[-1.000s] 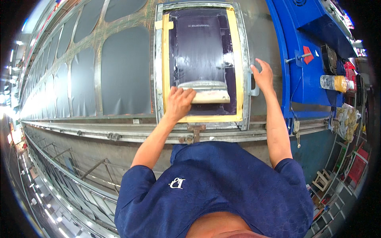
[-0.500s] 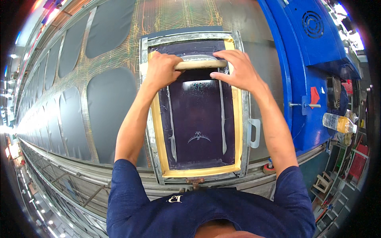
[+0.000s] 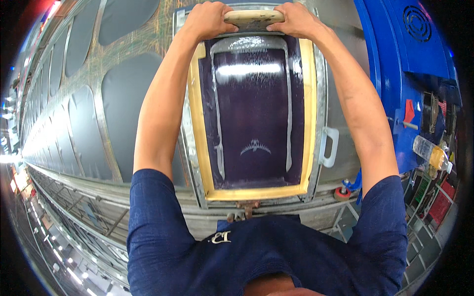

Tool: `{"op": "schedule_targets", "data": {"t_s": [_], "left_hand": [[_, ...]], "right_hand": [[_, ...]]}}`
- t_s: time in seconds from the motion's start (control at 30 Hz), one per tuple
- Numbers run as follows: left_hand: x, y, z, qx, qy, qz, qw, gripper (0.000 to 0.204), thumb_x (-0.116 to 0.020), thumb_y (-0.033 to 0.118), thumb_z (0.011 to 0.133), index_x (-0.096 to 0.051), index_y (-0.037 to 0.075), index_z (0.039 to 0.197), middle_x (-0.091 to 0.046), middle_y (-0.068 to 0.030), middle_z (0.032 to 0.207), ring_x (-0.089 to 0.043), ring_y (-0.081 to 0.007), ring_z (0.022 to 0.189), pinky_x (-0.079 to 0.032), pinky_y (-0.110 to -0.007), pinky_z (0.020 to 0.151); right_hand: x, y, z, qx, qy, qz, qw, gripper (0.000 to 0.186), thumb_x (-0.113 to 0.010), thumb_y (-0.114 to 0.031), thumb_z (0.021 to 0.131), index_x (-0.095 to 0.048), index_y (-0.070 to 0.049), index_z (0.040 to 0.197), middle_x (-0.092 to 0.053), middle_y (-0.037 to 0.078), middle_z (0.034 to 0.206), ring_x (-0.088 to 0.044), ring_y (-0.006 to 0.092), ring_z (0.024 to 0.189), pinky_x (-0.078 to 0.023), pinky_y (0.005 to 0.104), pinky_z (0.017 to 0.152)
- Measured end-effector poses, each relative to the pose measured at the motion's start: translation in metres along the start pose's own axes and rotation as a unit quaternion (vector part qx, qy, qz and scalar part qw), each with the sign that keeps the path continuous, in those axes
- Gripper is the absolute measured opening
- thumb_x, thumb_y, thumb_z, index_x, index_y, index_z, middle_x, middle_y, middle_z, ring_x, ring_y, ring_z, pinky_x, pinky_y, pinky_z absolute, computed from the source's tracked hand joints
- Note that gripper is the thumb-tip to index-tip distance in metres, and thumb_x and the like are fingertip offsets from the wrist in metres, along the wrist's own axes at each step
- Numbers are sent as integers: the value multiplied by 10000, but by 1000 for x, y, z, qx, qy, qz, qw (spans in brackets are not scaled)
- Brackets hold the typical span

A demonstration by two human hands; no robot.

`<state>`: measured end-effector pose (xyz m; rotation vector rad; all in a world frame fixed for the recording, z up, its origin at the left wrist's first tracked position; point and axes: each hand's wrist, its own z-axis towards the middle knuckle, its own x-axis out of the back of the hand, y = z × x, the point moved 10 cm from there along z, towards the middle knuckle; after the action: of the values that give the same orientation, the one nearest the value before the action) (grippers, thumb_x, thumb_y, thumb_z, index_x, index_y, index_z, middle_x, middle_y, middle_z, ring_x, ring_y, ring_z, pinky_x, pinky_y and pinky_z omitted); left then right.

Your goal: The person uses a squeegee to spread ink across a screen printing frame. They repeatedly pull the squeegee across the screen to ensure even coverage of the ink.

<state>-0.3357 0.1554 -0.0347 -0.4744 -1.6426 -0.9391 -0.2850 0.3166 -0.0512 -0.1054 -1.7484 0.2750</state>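
Both my hands grip the ends of a squeegee (image 3: 254, 19) with a pale wooden handle. My left hand (image 3: 208, 20) is closed round its left end, and my right hand (image 3: 299, 20) round its right end. The squeegee lies across the far end of a screen-printing frame (image 3: 320, 93). Dark purple mesh (image 3: 252, 116) fills the frame, edged with yellow tape (image 3: 256, 193). On the mesh, grey ink (image 3: 289, 113) runs in two side streaks and a band just on my side of the squeegee. A small arched design shows near the mesh's close end.
Dark grey rounded panels (image 3: 131, 98) line the long table to the left. At right stands a blue machine (image 3: 390, 64), with a clear bottle (image 3: 430, 154) of yellowish liquid beside it. A pale handle (image 3: 330, 147) juts from the frame's right side. A tape roll (image 3: 342, 193) lies near the table edge.
Both hands have moved away from me with the squeegee, toward the frame's far end. The grey ink band now shows on my side of it. The camera view has shifted too.
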Motion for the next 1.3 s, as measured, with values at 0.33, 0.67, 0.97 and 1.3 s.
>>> {"op": "schedule_targets", "data": {"t_s": [0.33,0.67,0.97,1.3], "left_hand": [[-42,121,-204,-20,22,-77,997,297,-831,135,684,-779,143,976,-731,-131,808,-720,-332,787,-561,-454,749],[-59,214,-356,16,21,-47,999,322,-859,224,702,-754,147,996,-742,12,971,-661,-218,892,-448,-398,840],[-60,214,-372,51,45,-27,997,352,-827,144,639,-760,157,984,-729,-8,994,-665,-228,987,-463,-407,911],[-21,176,-418,74,122,-49,989,346,-771,118,659,-760,177,1000,-723,18,1003,-656,-219,996,-452,-395,928]], "right_hand": [[-45,-106,-220,75,54,59,994,317,-845,-306,755,-661,-78,877,-632,158,789,-626,364,820,-477,478,797],[-49,-156,-369,55,80,181,979,450,-791,-407,820,-718,-57,1092,-716,138,1035,-637,334,1078,-449,443,988],[-88,29,-364,-345,305,224,859,329,-669,-347,943,-693,-31,1032,-734,231,1027,-686,448,1016,-528,476,870],[-3,-36,-351,-275,358,239,860,253,-713,-272,915,-727,-21,946,-750,167,939,-716,280,893,-523,407,814]]}}
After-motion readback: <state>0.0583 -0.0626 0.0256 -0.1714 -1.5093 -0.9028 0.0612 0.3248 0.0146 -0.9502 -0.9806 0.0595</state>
